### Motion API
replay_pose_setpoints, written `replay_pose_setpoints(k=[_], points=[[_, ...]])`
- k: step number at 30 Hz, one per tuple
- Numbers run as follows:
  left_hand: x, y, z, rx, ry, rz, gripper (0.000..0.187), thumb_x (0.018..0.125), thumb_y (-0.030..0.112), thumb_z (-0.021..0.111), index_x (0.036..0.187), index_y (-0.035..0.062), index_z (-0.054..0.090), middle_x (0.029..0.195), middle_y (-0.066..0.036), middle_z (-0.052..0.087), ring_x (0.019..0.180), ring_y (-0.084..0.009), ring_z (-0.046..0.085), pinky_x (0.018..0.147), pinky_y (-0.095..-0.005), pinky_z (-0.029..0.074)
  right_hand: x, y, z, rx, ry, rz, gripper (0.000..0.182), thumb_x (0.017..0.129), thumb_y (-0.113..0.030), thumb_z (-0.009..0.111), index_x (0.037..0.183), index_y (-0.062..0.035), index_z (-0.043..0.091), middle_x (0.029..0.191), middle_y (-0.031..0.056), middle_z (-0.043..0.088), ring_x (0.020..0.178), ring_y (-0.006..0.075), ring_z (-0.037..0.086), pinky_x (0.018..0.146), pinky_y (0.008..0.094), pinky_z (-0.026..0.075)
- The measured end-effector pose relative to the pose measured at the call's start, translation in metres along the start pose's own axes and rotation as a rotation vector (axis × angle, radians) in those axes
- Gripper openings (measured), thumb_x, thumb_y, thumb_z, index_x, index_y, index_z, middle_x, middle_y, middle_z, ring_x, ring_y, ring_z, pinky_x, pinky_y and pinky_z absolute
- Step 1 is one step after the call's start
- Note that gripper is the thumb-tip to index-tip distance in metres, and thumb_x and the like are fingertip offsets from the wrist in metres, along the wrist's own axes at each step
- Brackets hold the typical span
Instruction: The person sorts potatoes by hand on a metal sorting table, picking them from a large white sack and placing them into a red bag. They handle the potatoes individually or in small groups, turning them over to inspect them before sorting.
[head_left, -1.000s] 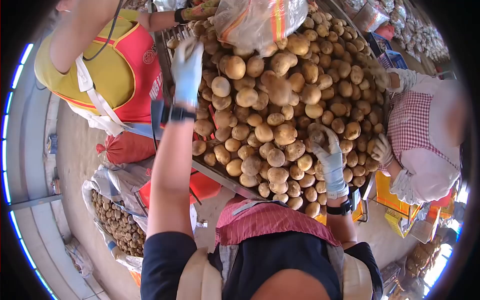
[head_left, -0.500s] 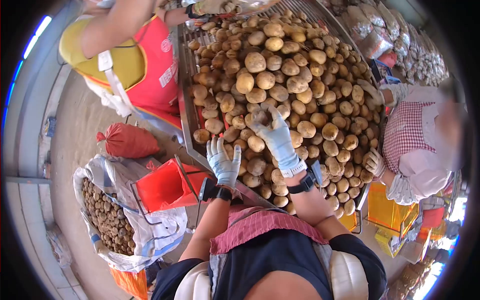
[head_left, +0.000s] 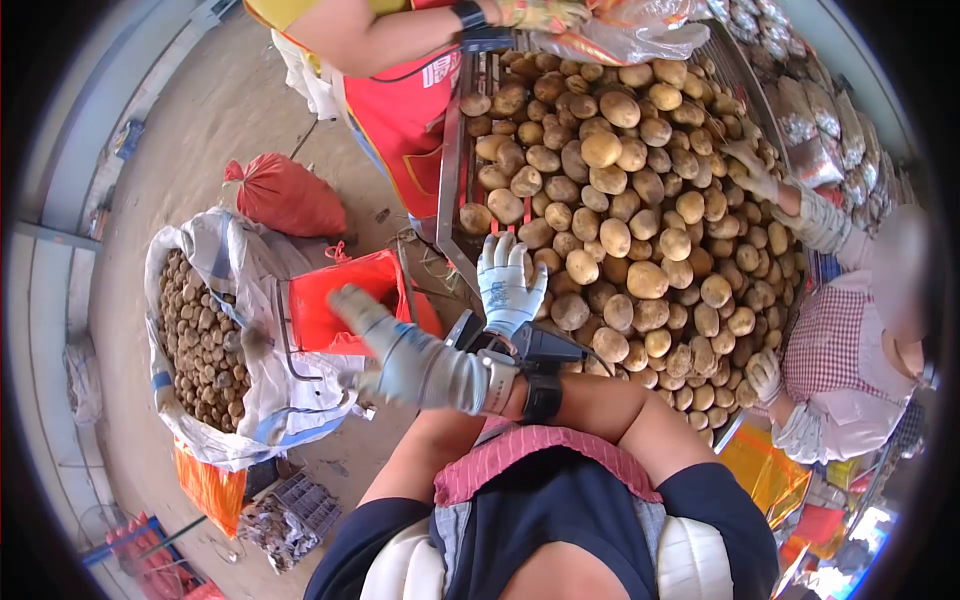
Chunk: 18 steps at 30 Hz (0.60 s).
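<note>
Beyond the right hand's fingertips, a white woven sack (head_left: pixel 275 395) is holding small potatoes (head_left: pixel 200 350), and a blurred brown lump (head_left: pixel 257 343), probably a potato, is showing at its mouth. Gloved, the right hand (head_left: pixel 430 370) is stretching over the red bin (head_left: pixel 325 305), fingers apart, gripping nothing visible. Right of it, the gloved left hand (head_left: pixel 508 290) is spreading its fingers, holding nothing visible; contact with the nearest potatoes is staying unclear. Beyond and right of that hand, larger potatoes (head_left: pixel 648 280) are heaping on the metal-edged sorting table (head_left: pixel 449 200). They are looking firm, fairly light and prone to bruising; dusty skins are probably giving gloves decent friction, the rounded middle offering the surest hold.
</note>
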<state>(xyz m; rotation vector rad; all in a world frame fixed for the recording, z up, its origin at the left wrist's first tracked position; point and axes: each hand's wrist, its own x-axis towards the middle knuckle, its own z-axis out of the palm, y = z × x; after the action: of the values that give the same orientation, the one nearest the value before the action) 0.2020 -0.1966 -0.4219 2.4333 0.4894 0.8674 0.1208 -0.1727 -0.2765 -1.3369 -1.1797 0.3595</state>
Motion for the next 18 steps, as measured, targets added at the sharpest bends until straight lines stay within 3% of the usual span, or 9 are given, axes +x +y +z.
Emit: replay_pose_setpoints(k=[1, 2, 4, 5, 7, 8, 11, 18], points=[[-0.001, -0.003, -0.001, -0.007, -0.012, 0.024, 0.044, 0.080, 0.031, 0.069, 0.114, 0.0056, 0.057, 0.134, -0.017, 0.050, 0.130, -0.0415, 0.039, 0.103, -0.0544, 0.033, 0.003, -0.013, -0.002, -0.176, -0.106, 0.004, 0.054, 0.085, -0.035, 0.068, 0.124, -0.0015, 0.052, 0.120, 0.0195, 0.059, 0.107, 0.0290, 0.063, 0.092, 0.0394, 0.048], [-0.002, -0.004, -0.003, -0.017, -0.040, 0.020, 0.043, 0.079, 0.030, 0.069, 0.113, 0.0058, 0.058, 0.134, -0.017, 0.050, 0.130, -0.0415, 0.039, 0.103, -0.0543, 0.033, 0.007, -0.020, -0.012, -0.185, -0.091, 0.007, 0.054, 0.085, -0.035, 0.068, 0.124, -0.0015, 0.052, 0.120, 0.0195, 0.059, 0.107, 0.0290, 0.063, 0.092, 0.0394, 0.048], [-0.002, -0.007, -0.001, -0.031, -0.024, 0.040, 0.040, 0.079, 0.029, 0.069, 0.109, 0.0059, 0.060, 0.133, -0.017, 0.051, 0.131, -0.0414, 0.039, 0.104, -0.0543, 0.033, 0.010, -0.033, -0.050, -0.398, -0.381, -0.096, 0.050, 0.082, -0.027, 0.067, 0.124, -0.0019, 0.055, 0.122, 0.0177, 0.060, 0.111, 0.0312, 0.060, 0.088, 0.0384, 0.048], [-0.004, -0.006, -0.001, -0.023, -0.020, 0.039, 0.038, 0.079, 0.029, 0.069, 0.108, 0.0061, 0.060, 0.133, -0.017, 0.051, 0.131, -0.0414, 0.039, 0.104, -0.0543, 0.033, 0.015, -0.051, -0.066, -0.399, -0.372, -0.085, 0.050, 0.082, -0.027, 0.067, 0.124, -0.0019, 0.055, 0.122, 0.0177, 0.060, 0.111, 0.0312, 0.060, 0.088, 0.0384, 0.048], [-0.003, -0.001, -0.008, -0.021, -0.061, 0.042, 0.037, 0.078, 0.028, 0.070, 0.107, 0.0065, 0.061, 0.132, -0.017, 0.052, 0.131, -0.0419, 0.039, 0.104, -0.0545, 0.033, 0.026, -0.094, -0.096, -0.890, -0.446, -0.295, 0.029, 0.079, -0.022, 0.062, 0.102, -0.0047, 0.063, 0.102, 0.0106, 0.065, 0.096, 0.0263, 0.063, 0.081, 0.0369, 0.048], [0.000, 0.001, -0.010, -0.014, -0.080, 0.043, 0.036, 0.078, 0.027, 0.070, 0.107, 0.0070, 0.061, 0.131, -0.017, 0.052, 0.130, -0.0423, 0.040, 0.104, -0.0547, 0.034, 0.030, -0.113, -0.107, -0.960, -0.431, -0.399, 0.023, 0.076, -0.022, 0.059, 0.093, -0.0074, 0.064, 0.099, 0.0086, 0.063, 0.088, 0.0224, 0.061, 0.079, 0.0356, 0.047], [0.003, 0.003, -0.013, -0.002, -0.051, 0.076, 0.031, 0.077, 0.020, 0.072, 0.103, 0.0065, 0.063, 0.126, -0.015, 0.056, 0.127, -0.0433, 0.043, 0.103, -0.0532, 0.039, 0.012, -0.185, -0.134, -1.026, -0.239, -0.300, 0.021, 0.074, -0.021, 0.062, 0.089, -0.0067, 0.065, 0.094, 0.0071, 0.062, 0.082, 0.0216, 0.060, 0.076, 0.0361, 0.048], [0.004, 0.007, -0.020, 0.021, -0.122, 0.084, 0.029, 0.077, 0.018, 0.072, 0.103, 0.0083, 0.064, 0.122, -0.012, 0.059, 0.127, -0.0445, 0.043, 0.104, -0.0529, 0.038, -0.010, -0.200, -0.148, -1.353, -0.142, -0.403, 0.021, 0.077, -0.017, 0.062, 0.092, -0.0039, 0.067, 0.091, 0.0076, 0.063, 0.079, 0.0212, 0.060, 0.072, 0.0316, 0.050]])
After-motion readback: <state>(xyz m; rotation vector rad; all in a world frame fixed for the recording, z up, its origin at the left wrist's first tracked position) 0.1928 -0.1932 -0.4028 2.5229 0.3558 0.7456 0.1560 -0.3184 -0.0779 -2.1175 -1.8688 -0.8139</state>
